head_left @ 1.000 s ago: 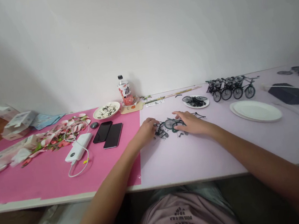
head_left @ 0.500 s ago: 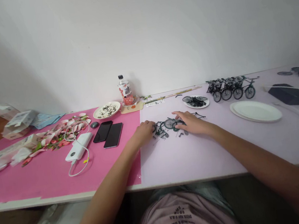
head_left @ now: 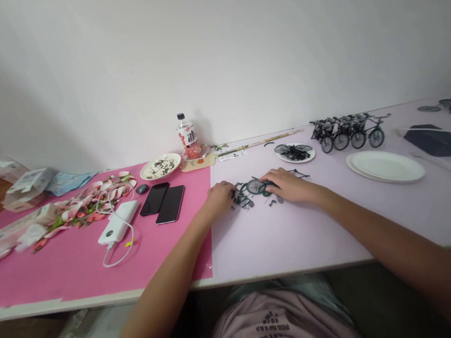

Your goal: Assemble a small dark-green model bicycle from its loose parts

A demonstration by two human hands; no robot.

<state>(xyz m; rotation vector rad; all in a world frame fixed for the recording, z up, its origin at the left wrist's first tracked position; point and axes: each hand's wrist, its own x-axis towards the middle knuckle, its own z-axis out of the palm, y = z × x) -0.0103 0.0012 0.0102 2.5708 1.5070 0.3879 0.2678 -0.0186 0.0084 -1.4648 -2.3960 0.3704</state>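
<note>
My left hand (head_left: 221, 198) rests at the left edge of a loose heap of small dark bicycle parts (head_left: 243, 200), its fingers curled down at them. What its fingertips grip, if anything, is hidden. Over the right side of the heap lies my right hand (head_left: 288, 185), thumb and forefinger apart beside a small spoked wheel (head_left: 256, 186). Behind that hand, a thin dark frame piece (head_left: 301, 174) sticks out. Small curved bits (head_left: 272, 203) lie in front of it.
Miniature bicycles (head_left: 348, 133) stand in a row at the back right. A plate of wheels and black parts (head_left: 295, 152), stacked white plates (head_left: 387, 166) and a dark block (head_left: 435, 140) are nearby. Leftward are two phones (head_left: 170, 204), a power bank (head_left: 118, 223), a bottle (head_left: 189, 139) and petals (head_left: 88, 201).
My right forefinger has come down closer to the thumb, near the wheel. My left hand has barely moved, and the heap lies much as before.
</note>
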